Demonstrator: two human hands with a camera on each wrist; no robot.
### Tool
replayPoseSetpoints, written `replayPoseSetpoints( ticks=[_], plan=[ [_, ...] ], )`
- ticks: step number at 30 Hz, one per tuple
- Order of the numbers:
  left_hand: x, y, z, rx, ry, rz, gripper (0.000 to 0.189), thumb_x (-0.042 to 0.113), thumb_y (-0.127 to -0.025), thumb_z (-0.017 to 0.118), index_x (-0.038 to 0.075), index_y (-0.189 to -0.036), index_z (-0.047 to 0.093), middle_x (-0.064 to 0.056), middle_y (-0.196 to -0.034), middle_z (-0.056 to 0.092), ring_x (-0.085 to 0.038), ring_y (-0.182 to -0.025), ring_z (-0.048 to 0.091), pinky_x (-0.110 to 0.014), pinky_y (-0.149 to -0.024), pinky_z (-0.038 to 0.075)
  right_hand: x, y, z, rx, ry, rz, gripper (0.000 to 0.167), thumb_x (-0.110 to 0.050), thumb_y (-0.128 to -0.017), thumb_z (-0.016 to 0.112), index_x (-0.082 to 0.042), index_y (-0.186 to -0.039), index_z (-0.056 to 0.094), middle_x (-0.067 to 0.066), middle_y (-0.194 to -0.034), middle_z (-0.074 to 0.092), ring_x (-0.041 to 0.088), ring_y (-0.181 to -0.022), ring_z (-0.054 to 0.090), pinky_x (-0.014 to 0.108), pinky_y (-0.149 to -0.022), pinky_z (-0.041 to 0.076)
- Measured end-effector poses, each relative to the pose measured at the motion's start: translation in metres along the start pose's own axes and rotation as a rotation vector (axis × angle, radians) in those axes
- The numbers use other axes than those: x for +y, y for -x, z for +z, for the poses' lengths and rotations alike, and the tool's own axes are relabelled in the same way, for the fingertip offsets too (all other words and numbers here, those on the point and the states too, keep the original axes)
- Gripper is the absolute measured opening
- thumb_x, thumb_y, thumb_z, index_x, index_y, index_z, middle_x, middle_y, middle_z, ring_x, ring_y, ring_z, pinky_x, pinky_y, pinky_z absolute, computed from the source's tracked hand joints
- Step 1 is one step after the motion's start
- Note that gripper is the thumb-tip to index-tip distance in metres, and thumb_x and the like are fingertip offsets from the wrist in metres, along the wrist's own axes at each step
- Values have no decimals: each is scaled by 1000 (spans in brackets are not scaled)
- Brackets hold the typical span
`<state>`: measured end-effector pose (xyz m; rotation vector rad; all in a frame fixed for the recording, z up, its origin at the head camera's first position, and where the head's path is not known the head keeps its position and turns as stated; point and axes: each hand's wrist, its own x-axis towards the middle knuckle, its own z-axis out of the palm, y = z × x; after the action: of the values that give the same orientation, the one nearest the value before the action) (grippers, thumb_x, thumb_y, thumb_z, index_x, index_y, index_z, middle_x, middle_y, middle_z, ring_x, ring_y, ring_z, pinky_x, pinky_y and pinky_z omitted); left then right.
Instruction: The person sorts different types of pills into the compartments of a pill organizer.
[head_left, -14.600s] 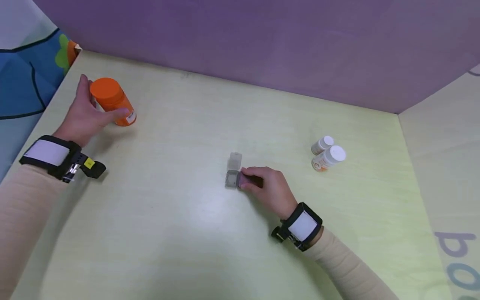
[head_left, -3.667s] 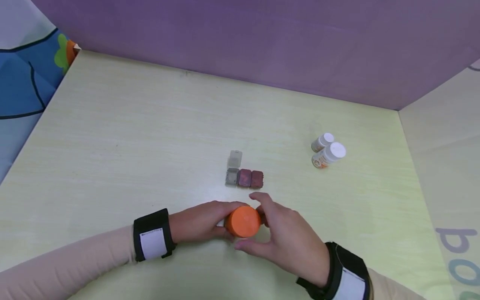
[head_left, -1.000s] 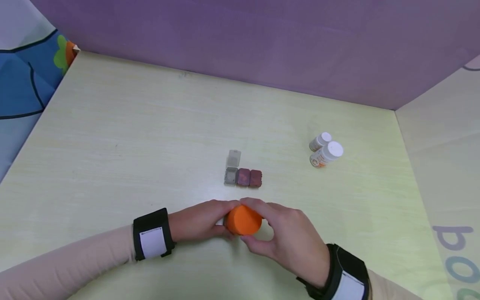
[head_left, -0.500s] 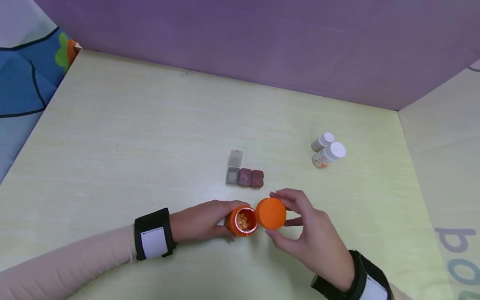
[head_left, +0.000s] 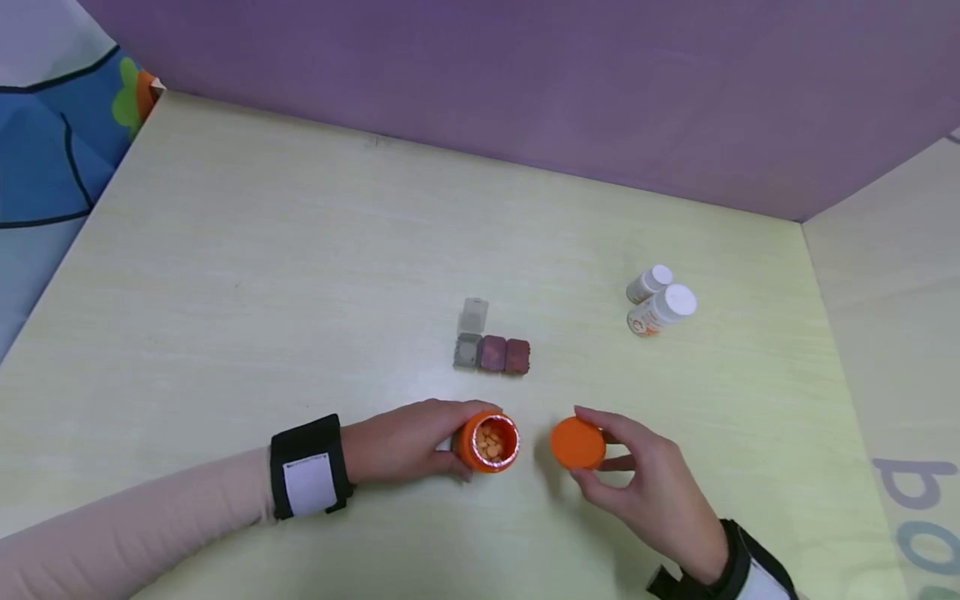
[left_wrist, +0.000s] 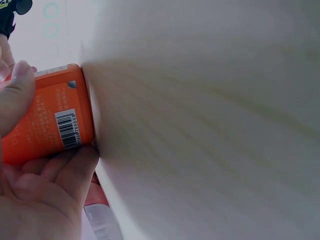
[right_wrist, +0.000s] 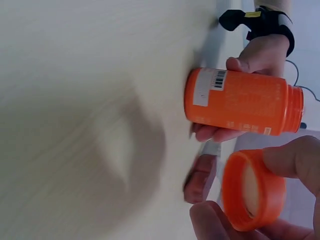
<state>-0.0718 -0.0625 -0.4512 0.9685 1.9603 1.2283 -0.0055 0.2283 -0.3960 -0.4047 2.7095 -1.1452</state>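
Observation:
My left hand (head_left: 416, 440) grips an orange pill bottle (head_left: 467, 450), which stands uncapped on the table. Light orange tablets (head_left: 490, 442) show inside its mouth. To the right, my right hand (head_left: 651, 475) pinches the orange cap (head_left: 577, 442) between thumb and fingers, held above the table; the right wrist view shows the cap's hollow underside. Beyond the bottle lies a small pill box (head_left: 492, 353) with one grey compartment (head_left: 467, 351) whose clear lid (head_left: 473, 315) is flipped back, and two reddish compartments with lids down. In the left wrist view, a barcode (left_wrist: 68, 128) shows on the bottle.
Two white bottles with white caps stand at the right: a smaller bottle (head_left: 649, 284) behind a larger bottle (head_left: 662, 310). A purple panel (head_left: 480, 92) borders the table's (head_left: 300, 250) far edge, and a pale panel (head_left: 892, 333) its right side.
My right hand has lifted the cap off the bottle and carried it to the right, exposing the tablets. My left hand has kept its grip on the bottle in the same spot.

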Motion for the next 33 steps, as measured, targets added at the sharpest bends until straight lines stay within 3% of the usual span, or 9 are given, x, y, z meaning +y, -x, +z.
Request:
replayPoseSetpoints(
  ticks=[8,13,17,24,33],
  plan=[
    [0,0,1,3,-6,2,58,10,-90,81,14,-141,55,13,-122,64,-5,-111,59,-30,-104,48,9,4,-2,-47,140,35,55,1,-76,87,-4,-128,68,-1,-114,65,12,-94,64,31,-74,62],
    [0,0,1,4,-4,-3,58,10,-90,81,14,-141,55,14,-119,64,-4,-108,59,-30,-102,48,11,5,-2,-89,161,140,57,3,-73,89,-3,-120,57,3,-111,61,19,-100,63,34,-82,60],
    [-1,1,1,6,4,0,57,10,-90,81,15,-141,55,14,-118,64,-4,-106,60,-29,-102,49,14,7,-2,-84,178,148,59,4,-70,91,-3,-115,54,4,-108,59,20,-99,61,36,-84,60],
    [0,1,1,8,2,-1,58,10,-90,81,14,-142,55,14,-120,65,-4,-107,60,-30,-102,48,17,8,1,-116,265,202,56,-5,-71,95,-5,-116,62,3,-110,59,15,-93,59,35,-83,58],
    [1,0,0,-1,-6,-19,60,10,-90,81,13,-143,53,12,-123,65,-5,-109,59,-30,-103,48,20,7,11,-139,357,281,68,-15,-69,98,-2,-123,58,6,-106,63,19,-92,56,36,-84,57]
  ],
)
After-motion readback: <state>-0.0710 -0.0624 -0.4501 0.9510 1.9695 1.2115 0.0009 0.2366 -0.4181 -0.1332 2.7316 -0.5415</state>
